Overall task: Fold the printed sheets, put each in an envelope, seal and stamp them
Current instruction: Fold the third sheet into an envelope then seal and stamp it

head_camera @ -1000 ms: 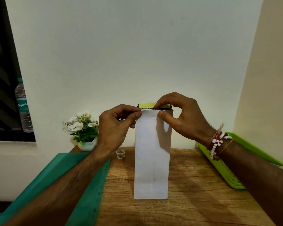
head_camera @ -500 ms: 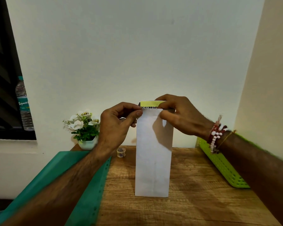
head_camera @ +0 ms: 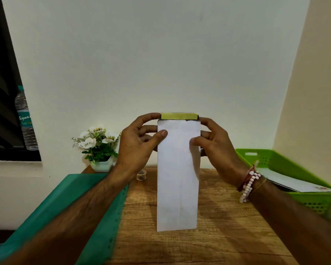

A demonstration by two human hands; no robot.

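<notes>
Between the flower pot (head_camera: 101, 165) and green tray (head_camera: 275, 163), my left grip (head_camera: 136, 145) and right grip (head_camera: 217, 148) are pinching the upright envelope (head_camera: 178, 178).

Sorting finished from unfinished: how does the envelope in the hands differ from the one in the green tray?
The held envelope is held upright by left hand and right hand; the tray envelope lies flat in the green tray. The held envelope's face is blank, yellow strip on top; the tray envelope bears a small red mark. Both are white.
</notes>
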